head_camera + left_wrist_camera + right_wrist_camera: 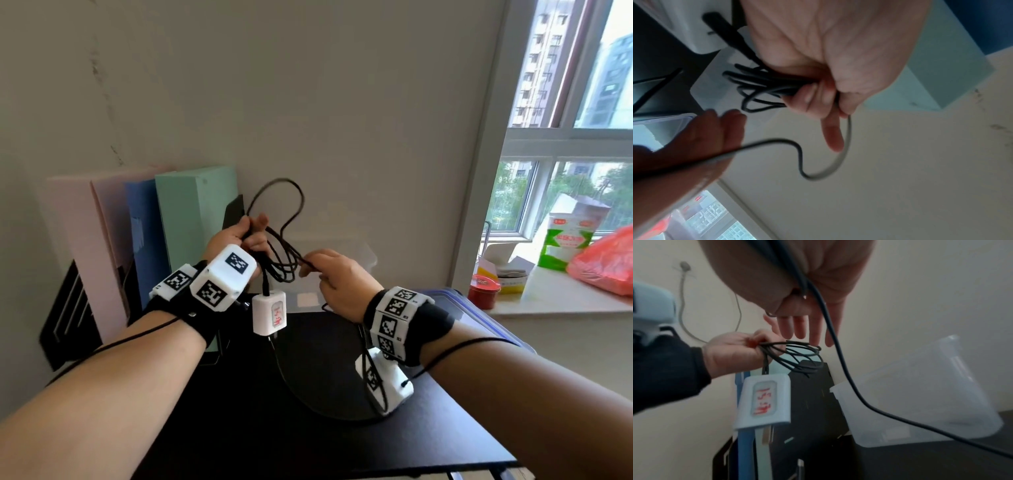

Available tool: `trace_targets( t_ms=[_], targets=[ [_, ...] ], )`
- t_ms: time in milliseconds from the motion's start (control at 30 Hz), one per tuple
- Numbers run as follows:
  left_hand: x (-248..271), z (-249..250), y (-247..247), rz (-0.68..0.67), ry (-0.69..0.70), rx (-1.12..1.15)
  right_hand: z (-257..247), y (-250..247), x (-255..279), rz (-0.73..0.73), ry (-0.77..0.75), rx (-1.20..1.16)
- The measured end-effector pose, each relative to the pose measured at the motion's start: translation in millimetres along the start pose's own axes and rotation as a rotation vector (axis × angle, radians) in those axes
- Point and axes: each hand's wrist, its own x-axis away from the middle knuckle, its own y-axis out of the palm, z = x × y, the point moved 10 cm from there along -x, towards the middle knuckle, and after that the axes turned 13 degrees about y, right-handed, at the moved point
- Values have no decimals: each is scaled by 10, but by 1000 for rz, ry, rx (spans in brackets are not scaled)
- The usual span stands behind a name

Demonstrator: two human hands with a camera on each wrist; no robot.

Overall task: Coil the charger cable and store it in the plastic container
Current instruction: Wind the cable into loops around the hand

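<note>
Left hand [236, 240] is sitting nearest the lens, raised over the black tabletop [308, 445], fingers curled tight round a bundle of loops of the thin black charger cable [281, 263]. White rectangular plug adapter with a red-printed label [269, 312] is dangling from that bundle just below the fist, clear of the table. One big loose loop is arching up above the fist against the wall. Right hand [337, 284] is hovering just beside the loops, pinching a strand between thumb and forefinger [310, 263], other fingers relaxed; the strand is trailing down to the table. Clear plastic container [920, 394] is standing on the table behind the hands, holding no cable.
</note>
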Motion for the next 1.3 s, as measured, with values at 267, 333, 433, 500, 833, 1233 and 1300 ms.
trace_targets(
  t_ms=[267,333,433,500,833,1233,1300],
  targets=[
    [121,-99,100,-35,24,-307,-270,469,157,-338,-84,413],
    [121,-145,63,-21,2,-424,-405,335,117,-138,-141,397],
    [122,-78,-15,14,59,-693,-517,21,152,287,-278,372],
    [121,-43,-25,-7,77,-791,-537,-63,196,395,-328,422],
    [130,-117,99,-127,-134,-50,294,12,-132,38,324,-100],
    [129,32,217,-59,218,-452,-172,310,50,-156,168,177],
    [132,77,223,-34,263,-421,-175,275,75,-80,174,57]
  ],
)
